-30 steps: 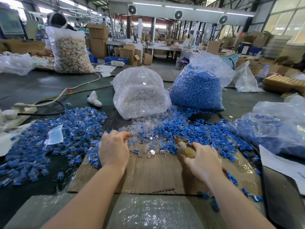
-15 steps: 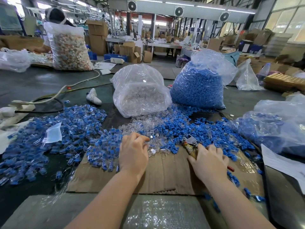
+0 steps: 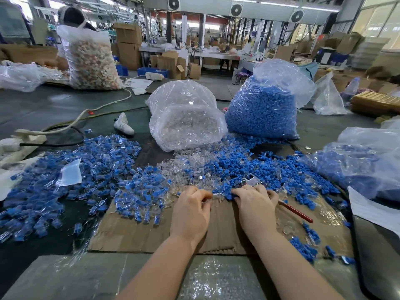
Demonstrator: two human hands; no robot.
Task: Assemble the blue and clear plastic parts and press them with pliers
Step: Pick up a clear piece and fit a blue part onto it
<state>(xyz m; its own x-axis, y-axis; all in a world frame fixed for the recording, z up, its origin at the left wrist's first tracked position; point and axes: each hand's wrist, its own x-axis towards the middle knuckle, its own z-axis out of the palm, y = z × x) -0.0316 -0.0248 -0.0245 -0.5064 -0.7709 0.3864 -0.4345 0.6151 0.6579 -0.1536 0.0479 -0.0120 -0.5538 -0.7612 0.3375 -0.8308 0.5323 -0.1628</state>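
My left hand (image 3: pixel 190 213) rests knuckles-up on the cardboard sheet (image 3: pixel 151 232), fingers curled at the edge of the loose clear parts (image 3: pixel 184 169), pinching what looks like a clear part (image 3: pixel 216 194). Close beside it, my right hand (image 3: pixel 255 208) lies over the pliers (image 3: pixel 252 180). Their metal jaws stick out beyond the fingers and a red handle shows at the right. Its fingertips touch the loose blue parts (image 3: pixel 249 165). A wide heap of joined blue-and-clear pieces (image 3: pixel 86 180) spreads to the left.
A bag of clear parts (image 3: pixel 186 118) and a bag of blue parts (image 3: pixel 262 107) stand behind the piles. Another bag with blue pieces (image 3: pixel 357 161) lies at the right beside white paper (image 3: pixel 372 208). A white cable (image 3: pixel 75 120) crosses the left. A person (image 3: pixel 71 16) sits behind a bag far left.
My left hand has moved right from the joined heap to the clear parts. My right hand has shifted left and forward with the pliers, so both hands now nearly meet.
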